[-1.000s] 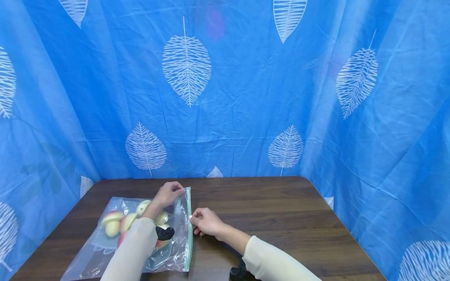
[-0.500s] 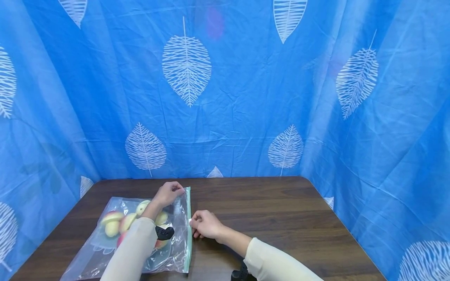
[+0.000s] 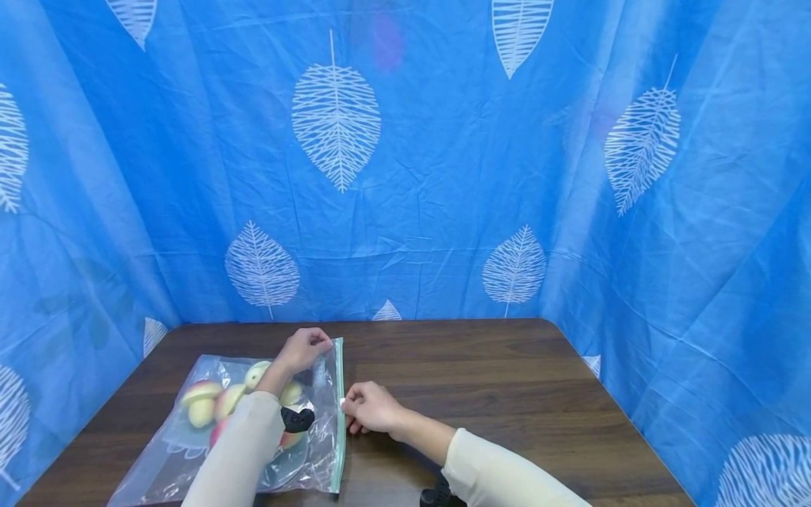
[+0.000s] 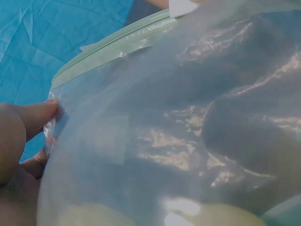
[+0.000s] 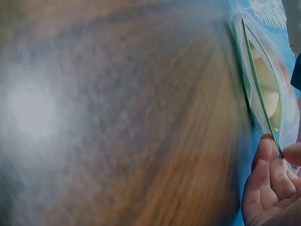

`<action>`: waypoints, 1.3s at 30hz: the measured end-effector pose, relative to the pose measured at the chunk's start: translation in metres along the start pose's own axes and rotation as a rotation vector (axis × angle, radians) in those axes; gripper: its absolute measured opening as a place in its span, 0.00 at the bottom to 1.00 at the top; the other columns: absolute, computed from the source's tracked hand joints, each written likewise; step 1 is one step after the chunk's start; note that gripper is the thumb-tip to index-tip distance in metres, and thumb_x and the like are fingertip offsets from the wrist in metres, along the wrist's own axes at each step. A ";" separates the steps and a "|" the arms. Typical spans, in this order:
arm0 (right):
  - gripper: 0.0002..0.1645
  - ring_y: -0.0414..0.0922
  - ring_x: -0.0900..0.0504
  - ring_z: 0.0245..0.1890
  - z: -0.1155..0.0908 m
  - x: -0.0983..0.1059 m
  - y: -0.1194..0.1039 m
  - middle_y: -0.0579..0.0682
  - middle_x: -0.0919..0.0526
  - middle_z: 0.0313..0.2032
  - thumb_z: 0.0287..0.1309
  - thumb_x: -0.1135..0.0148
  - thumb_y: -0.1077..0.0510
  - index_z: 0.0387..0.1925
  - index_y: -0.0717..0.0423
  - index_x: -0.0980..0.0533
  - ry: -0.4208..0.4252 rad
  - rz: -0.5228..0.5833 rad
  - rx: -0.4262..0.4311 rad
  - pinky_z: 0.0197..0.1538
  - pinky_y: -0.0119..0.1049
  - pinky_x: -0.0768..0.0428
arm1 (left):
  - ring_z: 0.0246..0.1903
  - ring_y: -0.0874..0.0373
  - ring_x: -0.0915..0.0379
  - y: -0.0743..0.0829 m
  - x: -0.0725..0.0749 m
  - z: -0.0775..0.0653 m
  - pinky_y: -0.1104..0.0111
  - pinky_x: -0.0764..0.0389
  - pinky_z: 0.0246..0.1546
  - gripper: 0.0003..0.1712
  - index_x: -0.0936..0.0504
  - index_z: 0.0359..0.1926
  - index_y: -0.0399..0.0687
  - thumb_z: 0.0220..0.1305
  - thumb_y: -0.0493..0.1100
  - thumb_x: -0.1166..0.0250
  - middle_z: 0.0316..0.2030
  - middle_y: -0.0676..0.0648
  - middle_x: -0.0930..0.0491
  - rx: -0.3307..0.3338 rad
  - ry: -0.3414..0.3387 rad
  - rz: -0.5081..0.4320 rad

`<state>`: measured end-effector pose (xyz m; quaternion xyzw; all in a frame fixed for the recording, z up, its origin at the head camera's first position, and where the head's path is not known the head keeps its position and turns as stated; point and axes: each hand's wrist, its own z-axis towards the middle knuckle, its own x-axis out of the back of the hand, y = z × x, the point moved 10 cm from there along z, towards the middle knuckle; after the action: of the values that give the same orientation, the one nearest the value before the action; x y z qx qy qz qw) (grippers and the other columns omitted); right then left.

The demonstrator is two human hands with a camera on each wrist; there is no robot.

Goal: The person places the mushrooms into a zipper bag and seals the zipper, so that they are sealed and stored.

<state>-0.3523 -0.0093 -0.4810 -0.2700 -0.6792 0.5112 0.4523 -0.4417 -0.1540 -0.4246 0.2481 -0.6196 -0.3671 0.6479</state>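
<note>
A clear zip bag (image 3: 322,451) lies at the left of the table, its green zip strip (image 3: 339,451) along the right side. Through the plastic show several pale yellow and red mushroom-shaped pieces (image 3: 201,405). My left hand (image 3: 307,349) pinches the bag's far corner between thumb and fingers, just beside the end of the strip. At mid-strip my right hand (image 3: 374,408) pinches the white zip slider (image 4: 182,7) between thumb and forefinger. In the right wrist view, the two green edges (image 5: 257,80) part beyond the fingers of my right hand.
The brown wooden table (image 3: 494,394) extends to the right of the bag. A blue curtain (image 3: 418,176) with white leaf prints hangs behind and on both sides. Black wrist devices (image 3: 298,420) sit at both sleeves.
My right hand has slid a short way along the strip toward the near side, with the white slider in its pinch. My left hand has stayed at the far corner.
</note>
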 end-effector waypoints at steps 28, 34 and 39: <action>0.08 0.42 0.20 0.20 -0.015 -0.008 0.000 0.52 0.16 0.24 0.71 0.40 0.63 0.32 0.57 0.24 -0.011 0.039 -0.049 0.22 0.29 0.26 | 0.36 0.50 0.28 0.001 0.000 0.003 0.62 0.25 0.34 0.06 0.17 0.40 0.39 0.74 0.38 0.38 0.36 0.45 0.21 0.023 -0.020 -0.008; 0.09 0.41 0.20 0.20 -0.017 -0.010 -0.001 0.53 0.16 0.23 0.71 0.40 0.63 0.31 0.57 0.25 -0.017 0.030 -0.041 0.21 0.29 0.26 | 0.35 0.51 0.29 -0.001 0.000 0.002 0.63 0.26 0.32 0.07 0.17 0.40 0.40 0.74 0.38 0.38 0.35 0.46 0.22 0.030 -0.023 -0.027; 0.10 0.41 0.21 0.19 -0.019 -0.010 0.000 0.53 0.16 0.23 0.71 0.40 0.63 0.30 0.57 0.25 -0.017 0.017 -0.043 0.21 0.28 0.26 | 0.35 0.51 0.30 -0.001 -0.001 0.001 0.63 0.28 0.32 0.07 0.17 0.40 0.40 0.75 0.38 0.38 0.34 0.46 0.22 0.033 -0.021 -0.038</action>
<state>-0.3312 -0.0095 -0.4833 -0.2813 -0.6915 0.5026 0.4360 -0.4433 -0.1540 -0.4258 0.2667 -0.6274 -0.3718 0.6301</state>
